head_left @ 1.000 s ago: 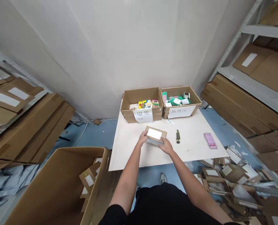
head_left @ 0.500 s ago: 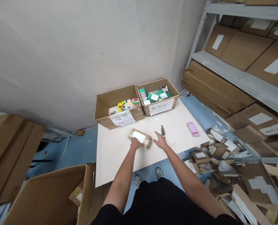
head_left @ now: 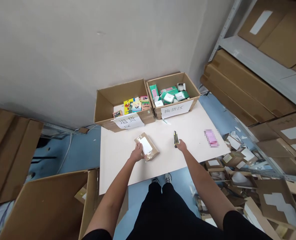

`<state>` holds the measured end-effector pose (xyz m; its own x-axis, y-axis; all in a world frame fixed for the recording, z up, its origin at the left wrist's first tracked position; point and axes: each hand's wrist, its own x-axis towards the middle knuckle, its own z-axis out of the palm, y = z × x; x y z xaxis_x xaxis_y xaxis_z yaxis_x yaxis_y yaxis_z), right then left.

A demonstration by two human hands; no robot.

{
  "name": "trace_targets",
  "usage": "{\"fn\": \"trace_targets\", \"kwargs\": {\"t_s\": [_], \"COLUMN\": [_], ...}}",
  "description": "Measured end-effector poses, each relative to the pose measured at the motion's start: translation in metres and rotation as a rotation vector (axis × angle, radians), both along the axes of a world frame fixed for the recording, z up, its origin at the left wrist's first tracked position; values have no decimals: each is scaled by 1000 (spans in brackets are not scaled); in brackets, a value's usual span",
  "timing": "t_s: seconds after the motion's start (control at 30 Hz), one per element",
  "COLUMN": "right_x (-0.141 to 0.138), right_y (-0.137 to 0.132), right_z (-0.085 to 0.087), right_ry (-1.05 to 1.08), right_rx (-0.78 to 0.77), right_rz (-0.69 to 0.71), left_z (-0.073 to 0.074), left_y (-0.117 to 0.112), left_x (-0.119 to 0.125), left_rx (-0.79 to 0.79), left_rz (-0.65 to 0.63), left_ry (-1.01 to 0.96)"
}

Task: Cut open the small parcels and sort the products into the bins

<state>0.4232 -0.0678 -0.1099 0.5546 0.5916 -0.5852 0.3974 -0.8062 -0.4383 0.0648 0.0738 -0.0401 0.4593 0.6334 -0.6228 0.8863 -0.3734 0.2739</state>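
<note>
Under the left hand (head_left: 137, 153): one taped parcel (head_left: 147, 146), flat on the table (head_left: 162, 165); fingers lie over its left edge, thumb hard to make out, so cannot tell if they grip or only press.
Parcel label: one, white; print unreadable.
At the right hand (head_left: 181, 146): one black-and-yellow cutter (head_left: 175, 136), near end covered by fingers; fingers bunched there, cannot tell if they pinch it.
Right of right hand: one pink item (head_left: 211, 138), pixelated, identity lost.
Beyond both hands: two open cartons with paper signs, left carton (head_left: 118, 91) and right carton (head_left: 172, 80).
Carton contents: colourful packs left, green-and-white boxes right; overlapping, full count hidden.
Left of left forearm: one large carton (head_left: 55, 196), bottom cut off by frame.
Between forearms: two shoes (head_left: 168, 179), partly hidden by trousers.
</note>
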Motion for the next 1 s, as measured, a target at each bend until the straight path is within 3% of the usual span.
{"fn": "trace_targets", "kwargs": {"t_s": [0.2,0.3,0.4,0.5,0.6,0.7,0.83,1.0], "right_x": [-13,-22,-37,-67,-112,-159,-198,-215], "right_y": [22,37,57,72,79,86,98,100], "right_z": [-29,-29,-10,24,60,83,94,94], "right_ry": [-69,-16,63,164,202,54,-117,-215], "right_rx": [8,-19,22,198,325,356,266,153], "right_rz": [-142,-144,-161,-116,125,432,590,641], "left_z": [-14,-20,-21,-18,-15,-12,-10,-5], "left_y": [-6,-8,-9,-11,-14,-17,-18,-18], "left_x": [2,7,11,17,21,20,13,6], "left_rx": [-72,-89,-98,-105,-90,-60,-44,-52], "left_rz": [56,66,64,86,109,115,93,62], "left_ry": [-35,-25,-22,-35,-68,-103,-147,-178]}}
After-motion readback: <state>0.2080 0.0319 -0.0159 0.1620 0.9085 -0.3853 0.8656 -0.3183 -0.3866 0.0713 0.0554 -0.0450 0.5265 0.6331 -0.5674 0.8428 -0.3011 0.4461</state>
